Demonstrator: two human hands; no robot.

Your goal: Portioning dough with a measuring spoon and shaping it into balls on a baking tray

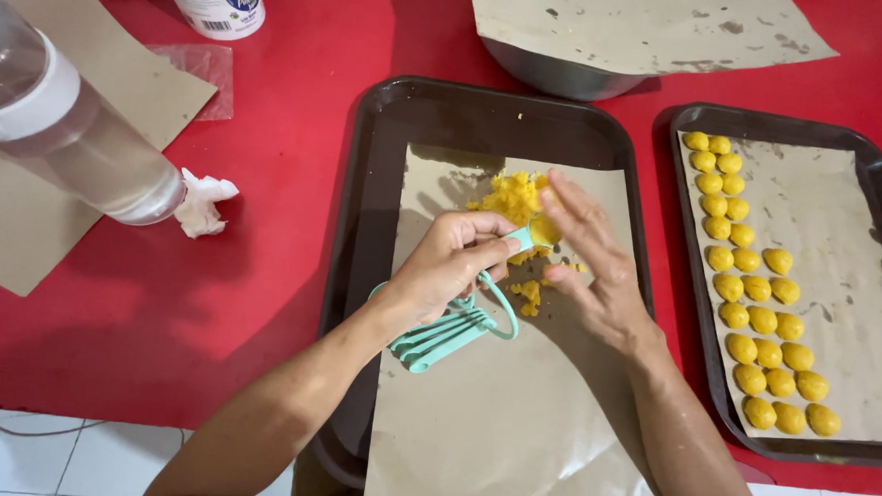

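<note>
My left hand [447, 270] grips a set of mint-green measuring spoons [452, 328] over a dark brown tray [365, 175] lined with brown paper [483, 418]. One spoon's bowl [541, 232] is packed with yellow dough. My right hand [594, 265] is spread beside it, fingertips pressing on the dough in that spoon. A crumbly pile of yellow dough [513, 195] lies on the paper just beyond the spoon, with small crumbs [528, 293] below it.
A second brown tray [686, 120] at the right holds rows of several yellow dough balls [755, 316] on paper. A paper-covered metal bowl [558, 75] stands at the back. A clear bottle [59, 132], crumpled tissue [202, 205] and white container [219, 0] are on the red table at left.
</note>
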